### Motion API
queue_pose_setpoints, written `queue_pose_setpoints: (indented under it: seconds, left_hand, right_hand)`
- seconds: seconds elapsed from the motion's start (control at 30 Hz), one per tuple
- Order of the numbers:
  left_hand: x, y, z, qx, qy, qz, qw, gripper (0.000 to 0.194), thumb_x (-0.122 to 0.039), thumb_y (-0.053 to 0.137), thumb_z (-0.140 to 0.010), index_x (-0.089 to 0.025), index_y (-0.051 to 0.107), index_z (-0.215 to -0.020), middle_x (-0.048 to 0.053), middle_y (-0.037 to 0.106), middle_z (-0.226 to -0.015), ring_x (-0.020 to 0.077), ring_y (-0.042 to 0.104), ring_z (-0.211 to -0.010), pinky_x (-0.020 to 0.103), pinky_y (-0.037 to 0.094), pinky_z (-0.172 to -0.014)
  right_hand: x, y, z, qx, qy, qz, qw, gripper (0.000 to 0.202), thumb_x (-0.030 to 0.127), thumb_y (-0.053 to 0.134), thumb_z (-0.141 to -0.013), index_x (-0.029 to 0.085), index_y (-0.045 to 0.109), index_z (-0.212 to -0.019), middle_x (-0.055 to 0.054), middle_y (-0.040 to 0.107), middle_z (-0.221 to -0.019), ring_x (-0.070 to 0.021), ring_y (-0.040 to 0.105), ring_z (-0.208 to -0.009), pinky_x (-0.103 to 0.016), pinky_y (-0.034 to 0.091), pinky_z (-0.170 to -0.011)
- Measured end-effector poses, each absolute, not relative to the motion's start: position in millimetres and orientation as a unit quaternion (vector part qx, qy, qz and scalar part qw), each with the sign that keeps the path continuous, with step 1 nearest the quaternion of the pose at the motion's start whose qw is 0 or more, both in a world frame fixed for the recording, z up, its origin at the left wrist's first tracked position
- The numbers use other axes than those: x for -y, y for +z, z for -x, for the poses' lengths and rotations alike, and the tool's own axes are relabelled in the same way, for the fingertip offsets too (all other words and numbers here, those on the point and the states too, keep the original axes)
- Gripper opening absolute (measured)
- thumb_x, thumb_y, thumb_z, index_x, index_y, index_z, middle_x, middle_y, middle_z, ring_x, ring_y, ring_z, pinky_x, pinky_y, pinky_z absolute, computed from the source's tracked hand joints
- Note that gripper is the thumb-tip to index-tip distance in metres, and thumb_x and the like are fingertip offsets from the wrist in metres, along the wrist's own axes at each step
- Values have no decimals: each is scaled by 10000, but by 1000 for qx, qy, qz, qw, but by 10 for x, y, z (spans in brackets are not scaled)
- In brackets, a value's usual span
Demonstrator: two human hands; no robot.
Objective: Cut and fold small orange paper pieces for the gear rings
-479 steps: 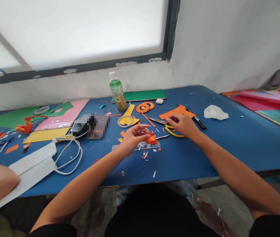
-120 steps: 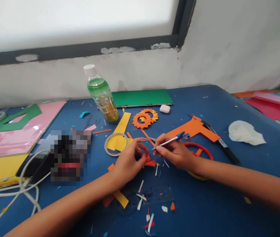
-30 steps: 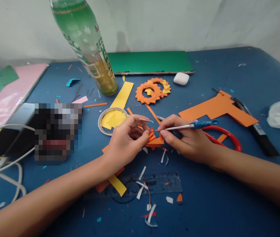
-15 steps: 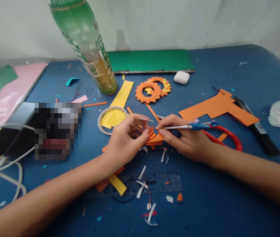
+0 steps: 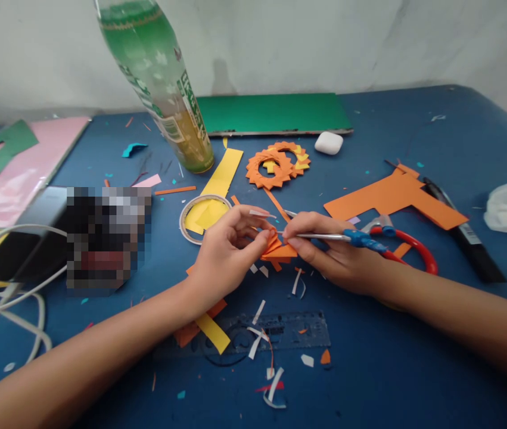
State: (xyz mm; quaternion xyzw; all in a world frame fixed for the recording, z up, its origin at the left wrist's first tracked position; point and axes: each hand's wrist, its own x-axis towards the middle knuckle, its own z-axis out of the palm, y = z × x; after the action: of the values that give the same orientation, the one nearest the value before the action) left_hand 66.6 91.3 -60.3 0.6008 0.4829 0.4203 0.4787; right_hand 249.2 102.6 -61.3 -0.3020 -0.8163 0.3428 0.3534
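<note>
My left hand (image 5: 230, 244) pinches a piece of folded orange paper (image 5: 275, 243) between thumb and fingers. A narrow white strip (image 5: 260, 213) sticks out above its fingers. My right hand (image 5: 333, 247) is closed around a thin silver tool (image 5: 324, 237) with a blue-wrapped handle (image 5: 364, 239), held like a pen. Its tip points left at the orange paper; whether they touch is hard to see. Behind the hands lie two folded-paper rings, one orange (image 5: 260, 179) and one orange and yellow (image 5: 300, 156). Red-handled scissors (image 5: 427, 250) lie partly hidden under my right hand.
A green-topped bottle (image 5: 164, 101) stands behind a tape roll (image 5: 183, 220). Orange paper (image 5: 387, 193) and a black marker (image 5: 472, 247) lie right, near a white eraser (image 5: 329, 143). A clear ruler (image 5: 298, 333) and paper scraps lie in front. White cable (image 5: 41, 322) coils at left.
The tool's blue handle end has swung down and towards me, now showing a clear end piece. Both hands keep their places, and the whole view has shifted very slightly.
</note>
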Motion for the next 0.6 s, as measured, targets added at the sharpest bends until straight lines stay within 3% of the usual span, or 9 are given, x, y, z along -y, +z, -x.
queue_pose_setpoints:
  seconds: [0.6]
  left_hand:
    - [-924,-613,-657,-491,433,-570,497,151,-216,660,-740,-167,590,-865,7,678,-748,128,662,-725,169,506,-558]
  right_hand:
    - [-1029,-665,-2505,827,346,256,362,108,111,466,-864,192,511,-920,-20,561,-836,-115,541,-790,-248,445,-736]
